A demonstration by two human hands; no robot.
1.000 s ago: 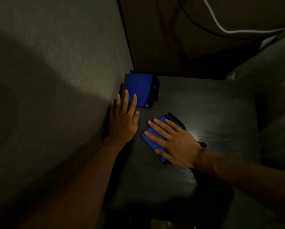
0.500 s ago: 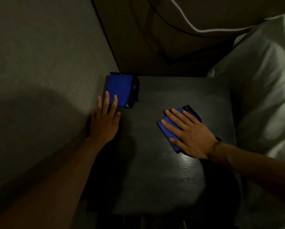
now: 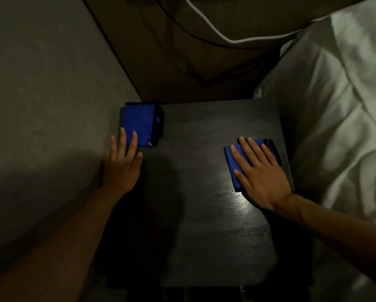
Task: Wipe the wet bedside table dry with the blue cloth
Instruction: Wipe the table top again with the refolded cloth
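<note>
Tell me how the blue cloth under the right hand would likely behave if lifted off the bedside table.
The blue cloth is folded into layers under the flat right hand, so it would probably flop and unfold when lifted. It looks thin, likely light. On the smooth, shiny bedside table it probably slides easily.

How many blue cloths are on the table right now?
2. One folded blue cloth at the far left corner, by the left hand; one under the right hand near the table right edge.

Right hand (image 3: 261,177) flat on blue cloth (image 3: 231,156) atop bedside table (image 3: 204,214)
</note>
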